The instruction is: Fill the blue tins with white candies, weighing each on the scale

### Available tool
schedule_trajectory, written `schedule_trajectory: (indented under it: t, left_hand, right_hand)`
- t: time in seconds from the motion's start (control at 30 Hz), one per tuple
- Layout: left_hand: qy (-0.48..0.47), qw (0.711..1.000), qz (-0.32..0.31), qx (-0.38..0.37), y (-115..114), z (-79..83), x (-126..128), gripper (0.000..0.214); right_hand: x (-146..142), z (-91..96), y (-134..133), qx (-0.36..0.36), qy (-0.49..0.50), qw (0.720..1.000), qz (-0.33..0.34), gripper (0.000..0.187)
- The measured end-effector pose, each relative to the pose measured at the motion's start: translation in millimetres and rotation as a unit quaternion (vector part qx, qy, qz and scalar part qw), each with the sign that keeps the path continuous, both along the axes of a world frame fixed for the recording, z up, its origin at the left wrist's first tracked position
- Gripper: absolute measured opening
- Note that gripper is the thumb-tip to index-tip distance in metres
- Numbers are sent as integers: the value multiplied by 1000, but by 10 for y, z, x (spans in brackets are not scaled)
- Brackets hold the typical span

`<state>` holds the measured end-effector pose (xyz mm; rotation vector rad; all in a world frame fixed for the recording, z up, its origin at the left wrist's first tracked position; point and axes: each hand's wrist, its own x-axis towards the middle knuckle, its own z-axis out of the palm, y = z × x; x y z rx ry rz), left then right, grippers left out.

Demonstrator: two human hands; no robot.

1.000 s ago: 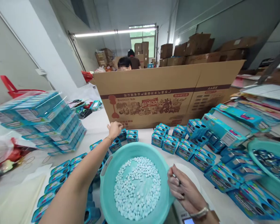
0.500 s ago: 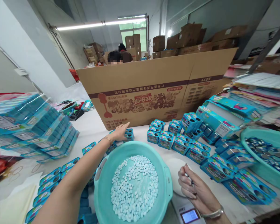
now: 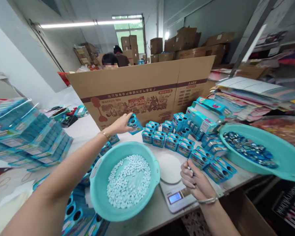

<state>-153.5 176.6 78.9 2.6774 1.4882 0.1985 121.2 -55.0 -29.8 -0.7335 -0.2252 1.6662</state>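
My left hand (image 3: 124,124) is closed on a small blue box (image 3: 135,124) with round dark holes in its top. The box is tilted and raised beyond the basin. My right hand (image 3: 191,177) is curled into a fist beside the kitchen scale (image 3: 170,186), with bits of pale tablets showing between its fingers. The scale has a round white pan (image 3: 170,168) and a lit display. Between my arms stands a turquoise basin (image 3: 124,214) holding many pale blue tablets (image 3: 129,182).
Blue boxes (image 3: 170,142) stand in rows behind the scale, and more (image 3: 75,213) at the left. Wrapped packs (image 3: 34,134) are stacked at far left. A second basin (image 3: 292,170) holds shiny blue pieces. A large cardboard sheet (image 3: 147,77) stands across the back; two people are beyond it.
My left hand has lifted the blue box off the table and tilted it. The view has swung right, and my right fist is now apart from the scale's pan.
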Motion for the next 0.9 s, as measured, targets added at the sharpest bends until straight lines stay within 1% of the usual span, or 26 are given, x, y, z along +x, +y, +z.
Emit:
schedule_trajectory:
  t: [0.03,0.07,0.1,0.13,0.17,0.23,0.3,0.37,0.43,0.53,0.6,0.67,0.77,0.83,0.9]
  left_hand:
    - [-21,999,-24,1,-119,96,137,86]
    - [-36,998,-50,-4,-255,157,292,88]
    - [-48,996,-74,-13,-404,177,459,90]
    - [-59,993,-96,-23,-560,155,633,91]
    - [-67,991,-115,-34,-716,93,807,91]
    - [-64,986,-142,-55,-1006,-118,1129,89]
    - [-27,986,-141,-79,-1232,-380,1376,86]
    - [18,987,-122,-107,-1386,-616,1525,84]
    - [45,985,-102,-134,-1488,-780,1583,83]
    - [50,983,-88,-152,-1616,-893,1564,88]
    - [41,985,-88,-144,-1711,-911,1531,91]
    - [32,987,-91,-130,-1806,-912,1504,89]
    - [28,988,-99,-117,-1909,-907,1474,77]
    - [20,988,-104,-113,-1937,-902,1442,66]
    - [2,987,-113,-114,-1943,-878,1387,60]
  right_hand:
    - [39,17,-31,14,2,1000,-3,33]
    - [74,32,-66,26,4,1000,-4,32]
    - [107,45,-105,36,6,999,-4,31]
    - [139,57,-148,45,7,999,-5,31]
    - [172,67,-195,52,9,999,-9,31]
    - [246,80,-299,61,11,998,-20,32]
    - [336,81,-411,64,12,997,-39,32]
    - [440,68,-521,63,12,996,-58,32]
    - [545,42,-614,63,7,995,-72,31]
    - [667,-6,-694,70,-2,994,-81,31]
    - [712,-31,-703,73,-1,994,-79,30]
    - [729,-42,-692,75,4,994,-74,29]
    - [722,-34,-667,77,16,994,-73,29]
    - [713,-23,-658,79,19,994,-72,29]
    - [713,-15,-656,80,16,994,-70,28]
